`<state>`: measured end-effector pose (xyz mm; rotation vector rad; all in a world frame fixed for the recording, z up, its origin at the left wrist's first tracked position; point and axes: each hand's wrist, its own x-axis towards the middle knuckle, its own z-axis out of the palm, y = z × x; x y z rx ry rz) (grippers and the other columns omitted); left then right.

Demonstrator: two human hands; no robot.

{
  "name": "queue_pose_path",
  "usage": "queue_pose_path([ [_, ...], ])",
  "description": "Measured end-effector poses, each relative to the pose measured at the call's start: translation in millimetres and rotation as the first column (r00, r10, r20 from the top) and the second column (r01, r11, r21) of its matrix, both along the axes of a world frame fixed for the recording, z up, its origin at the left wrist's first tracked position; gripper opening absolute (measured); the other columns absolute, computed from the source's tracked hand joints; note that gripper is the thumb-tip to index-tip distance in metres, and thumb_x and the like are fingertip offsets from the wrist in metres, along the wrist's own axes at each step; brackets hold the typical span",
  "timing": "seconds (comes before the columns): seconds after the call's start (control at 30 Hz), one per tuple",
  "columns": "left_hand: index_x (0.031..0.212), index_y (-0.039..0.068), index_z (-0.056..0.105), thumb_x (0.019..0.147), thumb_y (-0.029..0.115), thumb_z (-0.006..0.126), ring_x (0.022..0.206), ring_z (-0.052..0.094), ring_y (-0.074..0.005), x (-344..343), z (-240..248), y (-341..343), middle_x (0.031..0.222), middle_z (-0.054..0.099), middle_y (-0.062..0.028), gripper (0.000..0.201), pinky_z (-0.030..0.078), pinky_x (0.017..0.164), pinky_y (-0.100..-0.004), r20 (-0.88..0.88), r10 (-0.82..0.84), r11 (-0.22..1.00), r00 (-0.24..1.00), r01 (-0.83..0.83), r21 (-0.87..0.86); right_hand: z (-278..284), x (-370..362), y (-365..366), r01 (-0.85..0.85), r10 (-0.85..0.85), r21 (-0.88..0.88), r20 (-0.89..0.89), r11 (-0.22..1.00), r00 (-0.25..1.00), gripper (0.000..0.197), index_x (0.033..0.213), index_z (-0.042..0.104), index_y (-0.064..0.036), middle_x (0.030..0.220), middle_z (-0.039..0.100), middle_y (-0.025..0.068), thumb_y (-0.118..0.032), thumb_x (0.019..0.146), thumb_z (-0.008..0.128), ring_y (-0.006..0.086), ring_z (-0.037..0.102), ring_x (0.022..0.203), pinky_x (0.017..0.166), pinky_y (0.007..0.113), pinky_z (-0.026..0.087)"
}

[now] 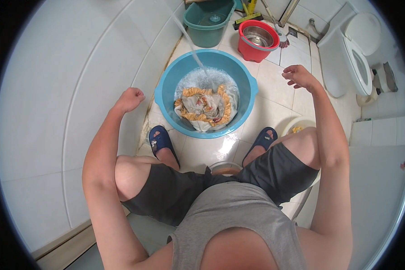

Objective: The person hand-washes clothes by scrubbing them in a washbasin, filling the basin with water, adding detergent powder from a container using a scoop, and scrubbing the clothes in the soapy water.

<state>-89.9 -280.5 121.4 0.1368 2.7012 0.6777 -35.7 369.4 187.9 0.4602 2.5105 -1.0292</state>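
A blue plastic basin (165, 80) stands on the floor in front of my feet. Water streams down into it, and foam spreads around a wet bundle of cloth (198, 104), pale with an orange ruffled edge and some reddish patches. Left of the basin, my left hand (131, 99) hangs in the air with its fingers curled in; I see nothing in it. My right hand (299, 77) is raised to the right of the basin, its fingers loosely bent and apart, holding nothing. Neither hand touches the basin or the cloth.
Behind the basin stand a green bucket (207, 32) and a red mop bucket (246, 48) with a metal basket. A yellow brush (249, 19) leans farther back. On the right is a white toilet (337, 67). A pale tub (287, 127) sits beside my right knee. A tiled wall (90, 81) closes off the left.
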Motion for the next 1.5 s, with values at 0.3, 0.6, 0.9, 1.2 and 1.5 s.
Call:
queue_pose_path([
  [0.3,0.094,-0.001,0.071,0.092,0.016,0.067,0.069,0.06,-0.0128,-0.7,1.5,1.1,0.076,0.066,-0.0044,0.018,0.051,0.066,-0.0315,0.025,0.001,1.0,1.0,-0.002,0.02,2.4,0.2,-6.4,-0.009,0.009,0.01,0.014,1.0,1.0,0.051,0.131,0.065,-0.0026,0.115,0.07,0.0131,-0.036,0.093,0.072,0.0218,0.07,0.091,0.074,0.039,0.057],
  [0.6,0.097,-0.001,0.072,0.093,0.015,0.065,0.071,0.066,-0.0149,0.3,21.3,51.3,0.083,0.07,-0.0063,0.018,0.054,0.067,-0.0314,-0.122,0.023,0.976,0.992,0.004,0.219,12.2,2.0,-14.9,-0.041,0.041,0.019,-0.007,0.999,0.999,0.05,0.131,0.064,-0.0026,0.116,0.07,0.0131,-0.036,0.094,0.072,0.023,0.071,0.096,0.077,0.037,0.057],
  [0.9,0.087,0.0,0.075,0.082,0.017,0.064,0.083,0.073,-0.0388,9.0,-31.4,135.1,0.085,0.074,-0.0225,0.021,0.058,0.077,-0.0454,-0.08,0.084,0.992,0.993,-0.075,0.101,12.9,-20.6,-133.8,-0.017,0.036,-0.487,0.03,0.873,0.999,0.035,0.124,0.066,-0.0068,0.118,0.069,0.0105,-0.028,0.097,0.068,0.0227,0.069,0.105,0.089,0.04,0.059],
  [1.2,0.161,0.009,0.03,0.089,0.031,0.066,0.148,0.032,-0.0446,56.8,-130.1,222.8,0.16,0.03,-0.0311,0.084,0.029,0.123,-0.0478,0.237,0.579,0.76,0.78,-0.622,0.189,-165.9,-33.5,-234.6,-0.046,0.044,0.082,0.023,0.996,0.999,0.078,0.145,0.054,-0.0066,0.144,0.056,0.0239,-0.045,0.081,0.077,0.037,0.054,0.135,0.113,0.049,0.043],
  [1.5,0.162,0.015,0.028,0.093,0.055,0.058,0.151,0.026,-0.0469,39.1,-132.8,286.2,0.165,0.02,-0.0265,0.084,0.027,0.123,-0.055,0.431,0.669,0.603,0.606,-0.781,0.163,-222.5,3.4,-235.0,0.44,-0.39,-0.406,0.204,0.801,0.898,0.055,0.117,0.07,0.0114,0.115,0.072,0.0292,-0.029,0.082,0.081,0.0366,0.072,0.107,0.096,0.044,0.054],
])
